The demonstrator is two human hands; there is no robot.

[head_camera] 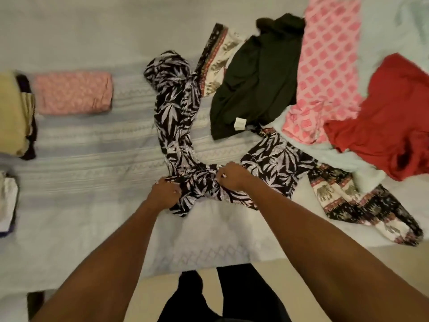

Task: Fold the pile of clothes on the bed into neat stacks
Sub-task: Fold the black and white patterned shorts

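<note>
A: As both hands are on it, where does the leaf-print garment (176, 117) lie?

B: On the bed (81, 147), near the middle of the near edge. Its bunched end sits closest to the person. One long leg runs straight away toward the far edge; the other bends off toward the right edge.

A: And the fingers?

B: The left hand (166, 190) has its fingers curled into the gathered cloth. The right hand (229, 176) pinches a fold just beside it, fingertips tucked in. The two hands are near each other.

A: What can't you make out?

B: The tip of the right-running leg slips under a black garment (253, 89), so its end is hidden. The elephant-print trousers (348, 196) show in two parts, one by the near right corner, one past the black garment; the middle is covered. A pink patterned cloth (325, 77) and a red garment (390, 117) overlap toward the right edge, and both are cut off by the frame.

A: The left side?

B: A folded pink piece (73, 91) lies flat and apart from the rest. A tan stack (11, 112) at the left edge is cropped, and what lies under it is too dark to tell.
</note>
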